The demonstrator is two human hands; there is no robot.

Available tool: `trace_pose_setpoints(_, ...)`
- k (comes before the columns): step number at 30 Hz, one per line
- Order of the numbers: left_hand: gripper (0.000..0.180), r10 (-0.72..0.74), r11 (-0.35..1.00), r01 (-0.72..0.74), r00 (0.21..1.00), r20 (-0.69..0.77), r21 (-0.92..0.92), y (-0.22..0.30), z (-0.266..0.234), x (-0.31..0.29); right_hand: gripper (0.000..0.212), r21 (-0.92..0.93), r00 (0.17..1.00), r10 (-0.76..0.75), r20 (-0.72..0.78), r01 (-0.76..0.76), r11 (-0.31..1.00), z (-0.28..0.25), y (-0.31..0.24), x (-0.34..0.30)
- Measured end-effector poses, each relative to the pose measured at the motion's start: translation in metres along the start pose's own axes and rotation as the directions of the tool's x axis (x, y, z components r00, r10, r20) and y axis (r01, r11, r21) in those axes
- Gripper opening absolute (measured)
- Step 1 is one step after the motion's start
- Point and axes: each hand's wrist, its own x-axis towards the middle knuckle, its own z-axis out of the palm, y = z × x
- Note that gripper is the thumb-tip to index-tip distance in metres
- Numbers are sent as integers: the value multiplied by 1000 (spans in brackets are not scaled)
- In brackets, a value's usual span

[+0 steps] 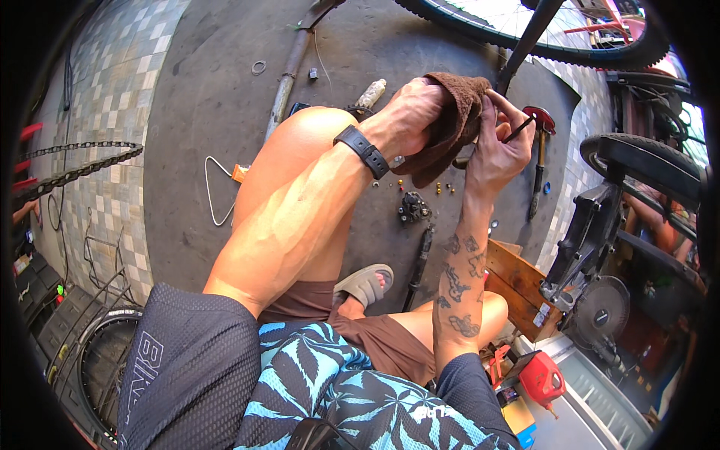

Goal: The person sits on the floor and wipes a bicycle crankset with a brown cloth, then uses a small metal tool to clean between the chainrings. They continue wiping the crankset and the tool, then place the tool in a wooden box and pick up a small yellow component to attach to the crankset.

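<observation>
My left hand, with a black watch on its wrist, is closed on a brown cloth that hangs in folds in front of me. My right hand, at the end of the tattooed forearm, meets the cloth's right edge with its fingers pinched together. A thin dark rod sticks out between those fingers; its full shape is hidden. Whatever the cloth may be wrapped around cannot be seen. Just beyond the hands runs a black bicycle tube. Below the cloth, a small black bicycle component lies on the dark mat.
Several small gold-coloured parts are scattered on the mat. A bicycle wheel arches across the top. Red-topped tool right; wooden box and red container lower right. A chain hangs at left.
</observation>
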Motion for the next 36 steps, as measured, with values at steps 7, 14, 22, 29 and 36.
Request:
trace_pose_setpoints(7, 32, 93, 993, -102, 988, 122, 68, -2, -7, 13, 32, -89, 915, 195, 352, -175, 981, -54, -15, 8)
trace_pose_setpoints(14, 36, 94, 988, -109, 986, 134, 110, -3, -7, 14, 37, -450, 863, 110, 492, 144, 882, -71, -34, 16)
trace_pose_setpoints(22, 30, 46, 981, -84, 977, 210, 175, -8, 1, 14, 21, -324, 897, 173, 407, -35, 945, -68, -45, 22)
trace_pose_setpoints(29, 24, 117, 911, -164, 983, 143, 379, -12, 3, 13, 22, -423, 886, 166, 434, 37, 906, -74, -47, 26)
trace_pose_setpoints(36, 26, 280, 655, -385, 923, 264, 650, -7, 15, -9, 20, -340, 864, 155, 479, 19, 940, -82, -34, 33)
